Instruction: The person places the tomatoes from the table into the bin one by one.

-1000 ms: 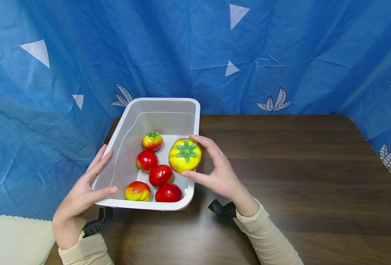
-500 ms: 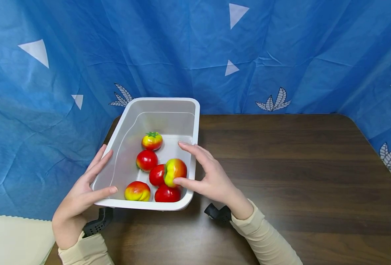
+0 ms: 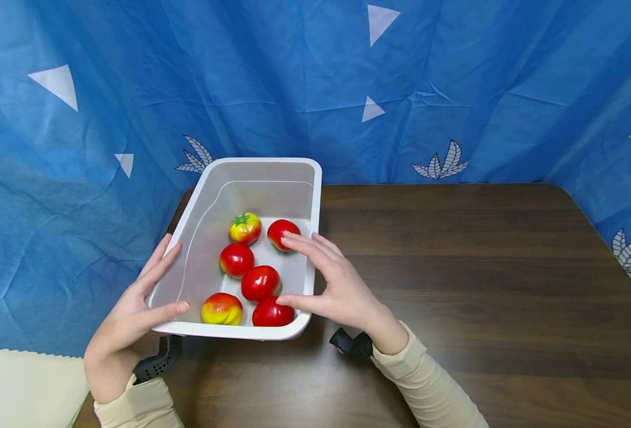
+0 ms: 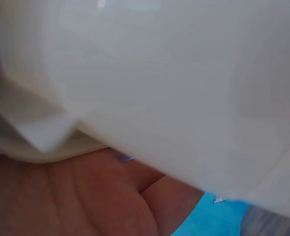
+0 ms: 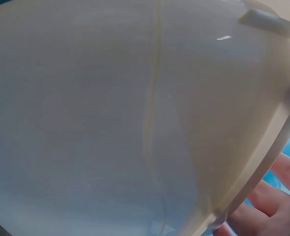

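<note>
In the head view a white plastic bin (image 3: pixel 315 196) holds several glossy red-and-yellow toy tomatoes, one with its green leafy top (image 3: pixel 245 227) showing. My left hand (image 3: pixel 128 312) grips the bin's near left corner, thumb over the front rim and fingers over the left rim. Across the right rim reaches my right hand (image 3: pixel 342 282), fingers spread and relaxed, holding nothing. Its fingertips are over a red toy tomato (image 3: pixel 282 233); whether they touch it I cannot tell. The thumb tip is above another red toy tomato (image 3: pixel 273 312). Both wrist views show mostly the bin's outer wall (image 5: pixel 86 123).
The bin stands at the left part of a dark brown wooden table (image 3: pixel 470 285). A blue curtain (image 3: pixel 336 71) with white triangles and leaf prints hangs behind and along the sides. Pale cloth (image 3: pixel 21 386) lies at the lower left.
My right hand has lowered a yellow-and-red toy tomato into the bin and let go. It has rolled toward the bin's far right, red side up. The left hand has stayed put.
</note>
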The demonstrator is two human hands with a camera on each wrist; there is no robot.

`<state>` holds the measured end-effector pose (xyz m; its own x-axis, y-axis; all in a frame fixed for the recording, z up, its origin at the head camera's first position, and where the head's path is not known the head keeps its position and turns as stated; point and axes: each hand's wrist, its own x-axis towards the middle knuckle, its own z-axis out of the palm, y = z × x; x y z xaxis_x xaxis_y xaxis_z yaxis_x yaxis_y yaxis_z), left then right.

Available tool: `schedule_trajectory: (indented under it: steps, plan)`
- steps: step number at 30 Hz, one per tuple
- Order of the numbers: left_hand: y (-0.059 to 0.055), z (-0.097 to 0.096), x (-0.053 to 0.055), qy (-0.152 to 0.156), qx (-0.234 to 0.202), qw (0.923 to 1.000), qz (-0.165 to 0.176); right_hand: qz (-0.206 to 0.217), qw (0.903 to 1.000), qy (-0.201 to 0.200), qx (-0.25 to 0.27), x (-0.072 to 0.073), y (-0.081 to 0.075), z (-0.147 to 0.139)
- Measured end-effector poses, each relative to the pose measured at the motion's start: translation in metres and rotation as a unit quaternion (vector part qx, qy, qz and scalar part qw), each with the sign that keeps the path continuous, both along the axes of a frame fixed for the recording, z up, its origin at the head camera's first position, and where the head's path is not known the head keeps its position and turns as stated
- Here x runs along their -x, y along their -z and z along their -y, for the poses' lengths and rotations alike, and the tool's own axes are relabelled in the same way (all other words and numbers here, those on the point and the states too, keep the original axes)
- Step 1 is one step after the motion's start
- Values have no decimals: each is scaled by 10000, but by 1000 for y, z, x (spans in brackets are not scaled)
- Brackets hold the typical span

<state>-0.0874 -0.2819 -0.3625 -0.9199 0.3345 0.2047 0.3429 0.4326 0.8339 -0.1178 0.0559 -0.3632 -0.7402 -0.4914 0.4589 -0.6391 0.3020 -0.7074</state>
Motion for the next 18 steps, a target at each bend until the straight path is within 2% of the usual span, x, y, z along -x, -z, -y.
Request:
schedule_trajectory:
  steps: [7,18]
  plan:
    - [-1,-1,1,37,-5,10000,-35,-253,9996,-47,-73,2,1,0]
    - [0,-1,0,-2,-117,9999,79,-235,9995,-77,-181,3,1,0]
